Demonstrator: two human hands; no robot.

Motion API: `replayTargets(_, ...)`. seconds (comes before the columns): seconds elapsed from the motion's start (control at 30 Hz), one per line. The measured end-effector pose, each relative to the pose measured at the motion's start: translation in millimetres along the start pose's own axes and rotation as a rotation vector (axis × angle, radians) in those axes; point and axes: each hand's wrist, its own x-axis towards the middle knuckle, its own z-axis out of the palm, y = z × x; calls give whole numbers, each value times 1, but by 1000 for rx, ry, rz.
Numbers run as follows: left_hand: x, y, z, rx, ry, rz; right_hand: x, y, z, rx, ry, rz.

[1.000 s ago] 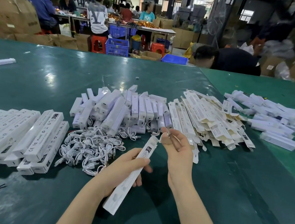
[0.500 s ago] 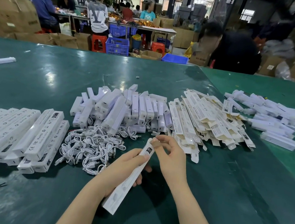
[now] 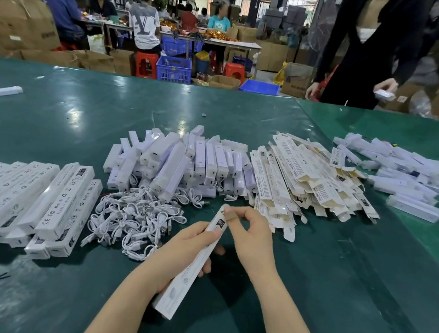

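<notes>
Green sheeting covers the wide desk (image 3: 80, 128), glossy and creased, with a second green surface butting against it at the right. Across the middle of the desk lie four lots of white stock. At the left edge, sealed long cartons (image 3: 26, 199) are laid side by side in a neat row, their printed faces up. Right of centre, a fanned heap of flat, unfolded sleeves (image 3: 302, 175) shows its cream insides and loose flaps. Between those two lots sits a pile of white plastic bars (image 3: 180, 162), some leaning on each other. A further scatter of white bars (image 3: 403, 173) lies well apart on the right-hand surface. Just in front of the middle pile is a tangle of short white cables (image 3: 136, 217), touching the nearest bars.

Nearer the camera, a long white box (image 3: 190, 269) is held off the desk. It is tilted, with its far end towards the cable heap and its near end low by the wrist. The left hand (image 3: 184, 252) grips it round the middle, fingers wrapped beneath and thumb on top. The right hand (image 3: 251, 233) is curled at the far end of the box, fingertips (image 3: 230, 215) pinching the end flap there. Whether that flap is fully tucked in cannot be told.
</notes>
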Motion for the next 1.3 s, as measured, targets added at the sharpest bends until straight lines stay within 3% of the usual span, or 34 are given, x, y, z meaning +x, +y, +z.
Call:
replayTargets(0.2,-1,-1,-1,36,-23,-6,0,-4,-7,-67,-18,-28)
replayTargets(0.37,1,-2,1,40,-35,4,4,2,-8,-291,-45,-41)
replayTargets(0.53,3,-4,-2,15,-30,17,8,1,-5,-69,-80,79)
replayTargets(0.77,6,-7,-4,-46,7,55,3,-2,2,-91,-205,29)
replayTargets(0.93,8,-10,-3,-152,61,115,-4,-4,8,123,-97,90)
replayTargets(1.13,9,-13,-3,-174,84,106,-8,-9,13,106,-211,107)
replayTargets(1.3,8,-14,0,-164,12,99,-7,-12,9,193,-261,188)
